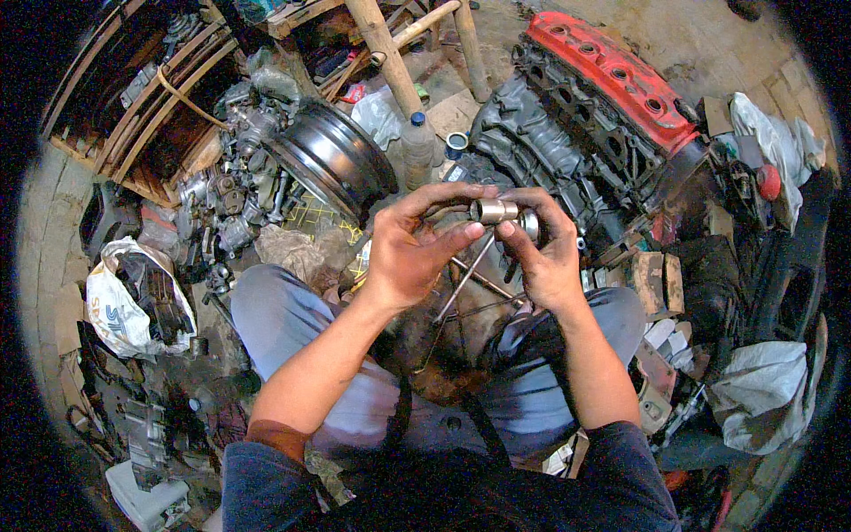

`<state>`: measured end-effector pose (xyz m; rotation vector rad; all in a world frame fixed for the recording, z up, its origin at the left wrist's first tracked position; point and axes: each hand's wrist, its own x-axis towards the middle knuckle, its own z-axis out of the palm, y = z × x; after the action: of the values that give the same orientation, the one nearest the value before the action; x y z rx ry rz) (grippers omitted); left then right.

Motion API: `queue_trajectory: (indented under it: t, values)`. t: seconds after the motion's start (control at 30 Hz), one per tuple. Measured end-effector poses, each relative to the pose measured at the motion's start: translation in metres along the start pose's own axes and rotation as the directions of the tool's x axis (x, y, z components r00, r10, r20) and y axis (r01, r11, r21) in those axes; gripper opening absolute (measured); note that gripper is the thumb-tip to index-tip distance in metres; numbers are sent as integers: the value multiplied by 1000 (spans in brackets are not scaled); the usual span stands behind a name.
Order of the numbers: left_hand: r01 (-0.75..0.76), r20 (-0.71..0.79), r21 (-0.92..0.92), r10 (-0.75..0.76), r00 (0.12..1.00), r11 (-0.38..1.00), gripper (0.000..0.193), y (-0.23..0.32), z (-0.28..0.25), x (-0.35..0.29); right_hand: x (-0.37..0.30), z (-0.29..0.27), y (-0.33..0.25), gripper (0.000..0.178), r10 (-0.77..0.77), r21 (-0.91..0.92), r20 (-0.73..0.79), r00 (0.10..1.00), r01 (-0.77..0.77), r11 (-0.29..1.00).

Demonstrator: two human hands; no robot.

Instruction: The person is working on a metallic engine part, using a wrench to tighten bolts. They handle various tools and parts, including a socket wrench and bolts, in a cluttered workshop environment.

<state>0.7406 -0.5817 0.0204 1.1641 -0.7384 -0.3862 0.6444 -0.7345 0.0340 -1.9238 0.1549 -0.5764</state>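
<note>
Over my lap, a short shiny metal cylinder (490, 211) sits between both hands. My left hand (401, 246) is closed, its thumb and fingertips against the cylinder's left end. From the other side my right hand (551, 259) is closed around its right end, thumb underneath. A round metal part (529, 223) shows within the right hand's fingers; whether it joins the cylinder I cannot tell. Just below, a thin metal rod (464, 285) slants down to the left, its upper end near my thumbs. Another rod (487, 284) crosses behind it.
Beyond my hands stand a wheel rim (332, 160), a plastic bottle (417, 151) and an engine block part with a red cover (612, 71). Several greasy metal parts (232, 199) are heaped at left, near a white bag (115, 310). Boxes (647, 279) and a grey sack (761, 399) lie right.
</note>
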Motion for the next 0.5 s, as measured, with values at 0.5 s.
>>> queue_trajectory:
  t: [0.5]
  values:
    - [-21, -57, 8, 22, 998, 1000, 30, -4, -1, 0, -5, 3, 2, 28, -38, -30, -94, 995, 35, 999]
